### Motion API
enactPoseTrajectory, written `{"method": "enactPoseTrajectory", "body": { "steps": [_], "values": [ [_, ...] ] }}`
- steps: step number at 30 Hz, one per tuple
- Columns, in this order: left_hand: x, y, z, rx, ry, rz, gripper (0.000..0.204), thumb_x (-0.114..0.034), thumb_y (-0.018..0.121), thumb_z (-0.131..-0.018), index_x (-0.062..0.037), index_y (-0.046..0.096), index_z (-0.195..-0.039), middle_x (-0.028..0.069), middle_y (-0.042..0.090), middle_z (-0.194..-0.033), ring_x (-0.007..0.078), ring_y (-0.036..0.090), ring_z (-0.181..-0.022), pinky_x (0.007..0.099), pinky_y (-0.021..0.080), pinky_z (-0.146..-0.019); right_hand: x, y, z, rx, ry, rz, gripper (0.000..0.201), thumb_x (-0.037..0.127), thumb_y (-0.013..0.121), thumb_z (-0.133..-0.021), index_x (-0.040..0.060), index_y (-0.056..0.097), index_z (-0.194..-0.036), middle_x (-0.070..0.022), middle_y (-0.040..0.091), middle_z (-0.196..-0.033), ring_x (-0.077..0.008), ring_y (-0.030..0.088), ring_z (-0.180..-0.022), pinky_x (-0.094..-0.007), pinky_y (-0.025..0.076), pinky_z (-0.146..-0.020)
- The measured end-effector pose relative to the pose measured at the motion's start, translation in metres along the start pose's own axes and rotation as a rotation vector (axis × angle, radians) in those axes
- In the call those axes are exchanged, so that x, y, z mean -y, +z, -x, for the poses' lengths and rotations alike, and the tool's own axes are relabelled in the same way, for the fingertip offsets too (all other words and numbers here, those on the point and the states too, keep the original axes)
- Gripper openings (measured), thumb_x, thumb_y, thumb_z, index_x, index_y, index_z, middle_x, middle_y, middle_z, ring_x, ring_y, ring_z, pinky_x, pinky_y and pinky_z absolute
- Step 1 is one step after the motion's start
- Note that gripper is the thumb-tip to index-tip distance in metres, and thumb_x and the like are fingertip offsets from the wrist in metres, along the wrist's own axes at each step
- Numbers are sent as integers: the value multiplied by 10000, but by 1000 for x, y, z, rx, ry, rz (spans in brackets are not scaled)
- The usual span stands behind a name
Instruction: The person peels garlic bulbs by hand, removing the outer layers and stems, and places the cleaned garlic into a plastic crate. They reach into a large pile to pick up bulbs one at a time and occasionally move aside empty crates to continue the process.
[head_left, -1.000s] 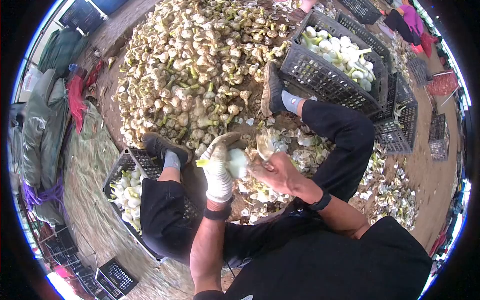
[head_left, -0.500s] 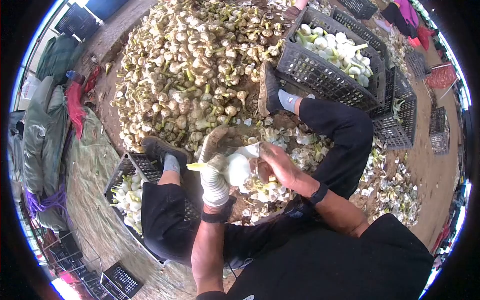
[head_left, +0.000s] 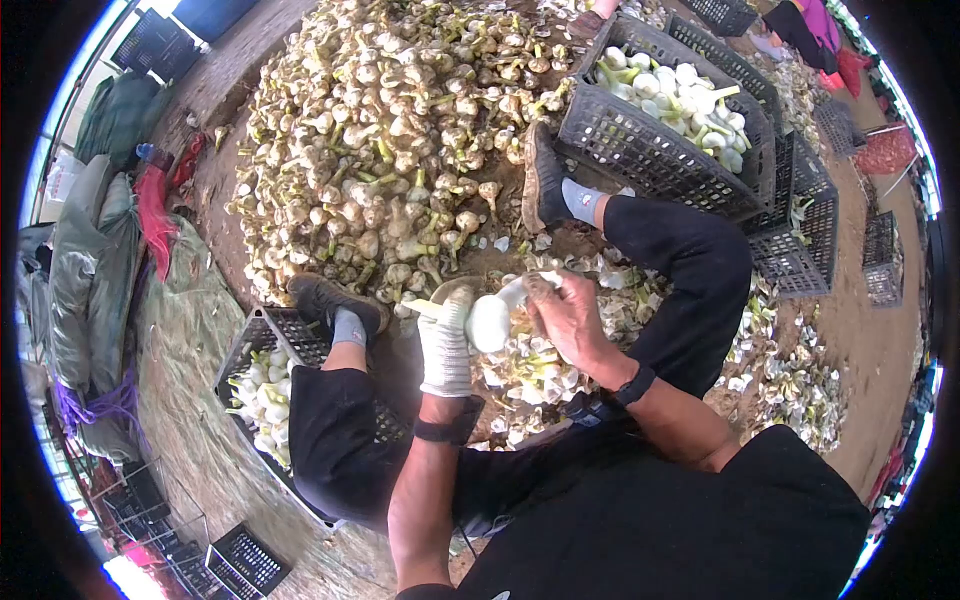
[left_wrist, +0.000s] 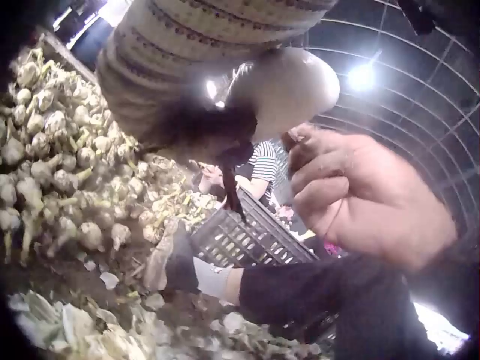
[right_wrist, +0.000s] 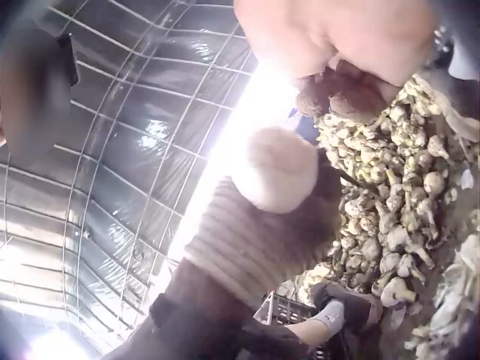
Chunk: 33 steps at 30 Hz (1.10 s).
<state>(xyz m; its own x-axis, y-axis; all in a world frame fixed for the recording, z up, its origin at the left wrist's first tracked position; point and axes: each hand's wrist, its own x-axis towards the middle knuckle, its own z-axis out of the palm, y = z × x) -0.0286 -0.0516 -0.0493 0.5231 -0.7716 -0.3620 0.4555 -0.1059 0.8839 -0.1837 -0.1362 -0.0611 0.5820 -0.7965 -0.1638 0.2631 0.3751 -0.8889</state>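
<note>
My left hand (head_left: 445, 345), in a white ribbed knit glove with dirty fingers, grips a garlic bulb (head_left: 488, 323). The bulb is smooth and white, and its yellow-green stem (head_left: 422, 307) sticks out on the far side of the glove. To its right my bare right hand (head_left: 572, 325) pinches a pale strip of garlic skin (head_left: 514, 290) that stretches from the bulb's upper side. In the right wrist view the round bulb (right_wrist: 275, 171) shows bare and white against the glove (right_wrist: 244, 236). The right fingertips (right_wrist: 349, 101) are dark with soil.
A large heap of unpeeled garlic (head_left: 370, 150) lies ahead. One black crate (head_left: 650, 150) of peeled bulbs stands at the right, another crate (head_left: 262, 325) beside the left leg. Loose skins (head_left: 540, 370) litter the ground between the legs. Other people (left_wrist: 262, 169) sit beyond.
The right hand has moved from close against the bulb to up and right of it, drawing skin away. More smooth white bulb shows; the left hand keeps its grip and has turned slightly.
</note>
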Motion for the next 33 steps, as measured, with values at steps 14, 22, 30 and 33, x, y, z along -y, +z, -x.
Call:
{"method": "enactPoseTrajectory", "body": {
  "steps": [14,22,30,33],
  "values": [
    [-1,32,17,169,219,-120,486,-171,699,-873,15,511,-1280,128,595,-1197,194,585,-1076,315,493,-918,-3,-9,21,253,530,-235,685,613,461,-943,56,417,-1338,-146,605,-1089,-201,673,-850,-365,609,-599],
    [-16,35,28,176,186,5,686,-278,783,-809,18,493,-1356,116,580,-1290,203,575,-1138,335,463,-989,88,-87,-54,-91,139,-608,498,499,475,-985,67,522,-1228,-176,661,-1082,-212,673,-843,-301,560,-686],
    [-28,40,33,205,46,-37,525,-255,723,-870,34,561,-1277,124,647,-1187,179,613,-1072,306,478,-941,55,-116,-127,-384,161,251,197,222,603,-952,51,634,-859,-32,628,-765,-120,577,-613,-286,458,-528],
    [-30,36,34,230,20,-135,409,-164,689,-885,23,588,-1235,96,667,-1134,156,616,-1032,305,477,-938,-20,-93,-142,-201,298,380,135,156,615,-925,24,623,-896,1,565,-675,-98,495,-512,-266,382,-452]
  ]
}}
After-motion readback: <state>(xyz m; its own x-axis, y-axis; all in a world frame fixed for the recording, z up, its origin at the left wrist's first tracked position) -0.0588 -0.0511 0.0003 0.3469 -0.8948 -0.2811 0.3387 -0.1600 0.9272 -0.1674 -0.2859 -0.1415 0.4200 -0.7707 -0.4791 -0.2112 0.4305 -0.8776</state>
